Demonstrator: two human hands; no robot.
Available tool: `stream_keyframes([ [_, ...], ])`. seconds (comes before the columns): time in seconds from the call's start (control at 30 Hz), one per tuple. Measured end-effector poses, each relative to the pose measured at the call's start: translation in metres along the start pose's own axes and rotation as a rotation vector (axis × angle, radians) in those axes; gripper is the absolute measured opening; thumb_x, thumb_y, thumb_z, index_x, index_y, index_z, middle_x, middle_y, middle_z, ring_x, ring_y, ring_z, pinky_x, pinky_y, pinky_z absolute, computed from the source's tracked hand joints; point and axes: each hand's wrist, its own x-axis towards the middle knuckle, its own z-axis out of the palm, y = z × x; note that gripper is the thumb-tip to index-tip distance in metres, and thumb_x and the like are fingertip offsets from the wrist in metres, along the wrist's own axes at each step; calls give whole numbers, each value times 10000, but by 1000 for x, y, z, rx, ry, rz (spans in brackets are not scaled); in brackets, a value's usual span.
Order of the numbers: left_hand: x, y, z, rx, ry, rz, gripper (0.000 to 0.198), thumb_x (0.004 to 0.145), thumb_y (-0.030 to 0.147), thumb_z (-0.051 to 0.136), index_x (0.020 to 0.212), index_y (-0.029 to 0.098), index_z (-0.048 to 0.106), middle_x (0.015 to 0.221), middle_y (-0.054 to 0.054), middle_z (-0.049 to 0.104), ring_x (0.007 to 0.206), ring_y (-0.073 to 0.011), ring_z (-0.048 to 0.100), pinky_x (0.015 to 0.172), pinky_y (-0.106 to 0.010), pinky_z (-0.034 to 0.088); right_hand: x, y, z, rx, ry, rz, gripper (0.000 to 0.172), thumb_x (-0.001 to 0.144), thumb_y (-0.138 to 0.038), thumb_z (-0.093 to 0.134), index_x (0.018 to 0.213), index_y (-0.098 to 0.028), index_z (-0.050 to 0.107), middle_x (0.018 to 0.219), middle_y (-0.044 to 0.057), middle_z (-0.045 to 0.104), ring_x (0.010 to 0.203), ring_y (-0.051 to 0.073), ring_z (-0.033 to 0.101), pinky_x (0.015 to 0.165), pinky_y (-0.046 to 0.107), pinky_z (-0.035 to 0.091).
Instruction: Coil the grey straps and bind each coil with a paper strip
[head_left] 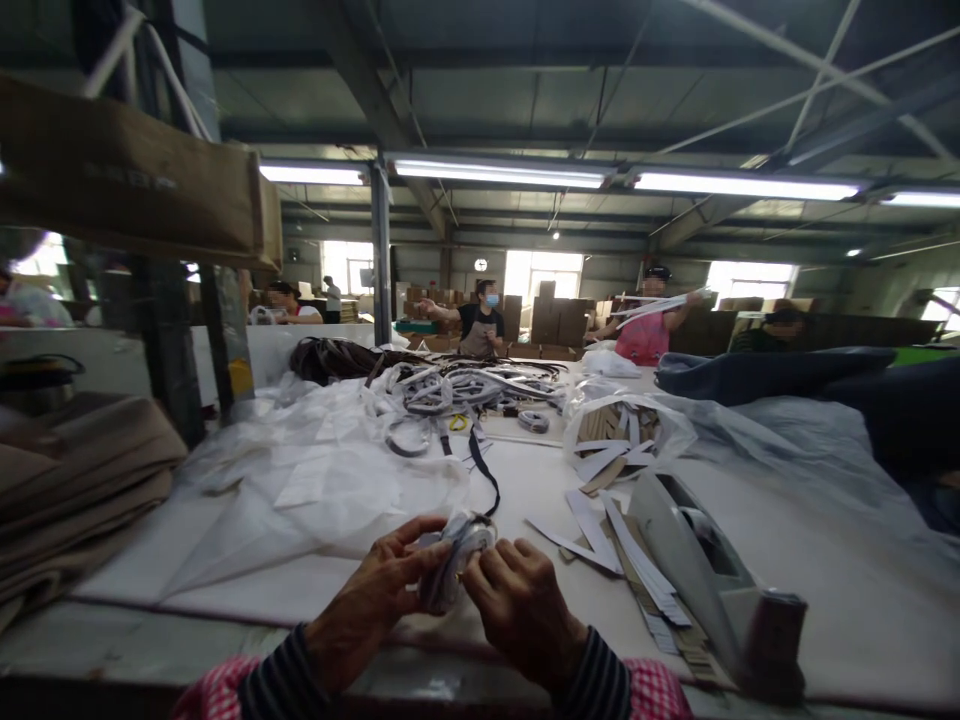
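A small coiled bundle of grey strap (450, 575), with shiny clear plastic about it, is held low in front of me at the table's near side. My left hand (375, 585) grips it from the left, thumb and fingers around its side. My right hand (517, 600) is closed, its curled fingertips pinching the bundle's right edge; exactly what they pinch is hidden. Just behind the bundle, a dark strap (486, 470) runs away across the table. Right of my right hand lie white and brown card strips (622, 560), beside a grey tape dispenser (705, 570).
Clear plastic sheeting (300, 480) covers the table's left part. Grey straps (457, 388) are heaped at the back, near a small coil (533, 421) and a plastic bag of strips (626, 430). Folded brown fabric (82, 490) sits left. Several people work beyond the table.
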Motion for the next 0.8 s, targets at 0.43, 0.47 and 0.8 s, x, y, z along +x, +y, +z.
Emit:
stream_keyframes([
  [0.43, 2, -13, 2, -70, 112, -33, 429, 797, 513, 822, 1122, 259, 705, 941, -28, 711, 756, -176, 647, 642, -287, 567, 1, 6, 4, 245, -163, 255, 225, 904, -44, 505, 972, -218, 631, 691, -12, 644, 586, 171, 570, 555, 317, 261],
  [0.47, 0, -12, 2, -70, 114, -22, 445, 783, 503, 838, 1137, 274, 696, 944, -20, 709, 753, -174, 646, 649, -293, 568, -1, 5, 4, 217, -144, 224, 234, 907, -50, 503, 1011, -211, 638, 701, -4, 648, 594, 178, 569, 562, 320, 266],
  [0.8, -5, -6, 7, -133, 162, -36, 535, 713, 424, 906, 1172, 259, 688, 1011, -55, 726, 807, -190, 667, 687, -302, 583, -7, -3, 12, 32, 12, -4, 404, 1060, -130, 261, 1145, -90, 655, 780, 80, 680, 649, 230, 592, 584, 373, 313],
])
